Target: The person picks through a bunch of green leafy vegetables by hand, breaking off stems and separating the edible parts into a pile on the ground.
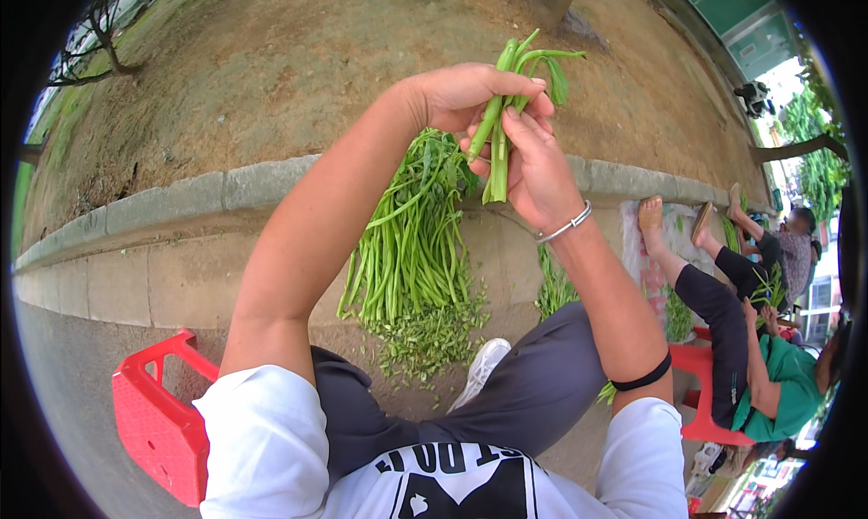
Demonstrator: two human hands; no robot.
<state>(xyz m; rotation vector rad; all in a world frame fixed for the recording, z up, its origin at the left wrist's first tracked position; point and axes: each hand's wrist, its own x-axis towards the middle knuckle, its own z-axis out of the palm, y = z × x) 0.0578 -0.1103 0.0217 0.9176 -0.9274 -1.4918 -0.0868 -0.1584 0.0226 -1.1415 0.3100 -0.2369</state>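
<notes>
Both my hands are raised in front of me around a small bunch of green vegetable stems (pixel 499 168), which look like water spinach. My left hand (pixel 457 96) pinches the stems from the left, thumb laid across them near the top. Just below, my right hand (pixel 541 171) is closed on the same stems, its thumb pressed along them. Cut ends point down; thin stalks and a leaf stick out above. Some fingers are hidden behind the bunch. Beneath my arms lies a large heap of long-stemmed greens (pixel 411 239), with short chopped bits (pixel 425 334) scattered at its lower end.
A stone curb (pixel 262 184) runs across, with bare soil (pixel 298 58) beyond. To my left stands a red plastic stool (pixel 158 419). More greens (pixel 553 288) lie beyond my right knee. At the right a person in green (pixel 787 388) sits handling greens, another person farther off.
</notes>
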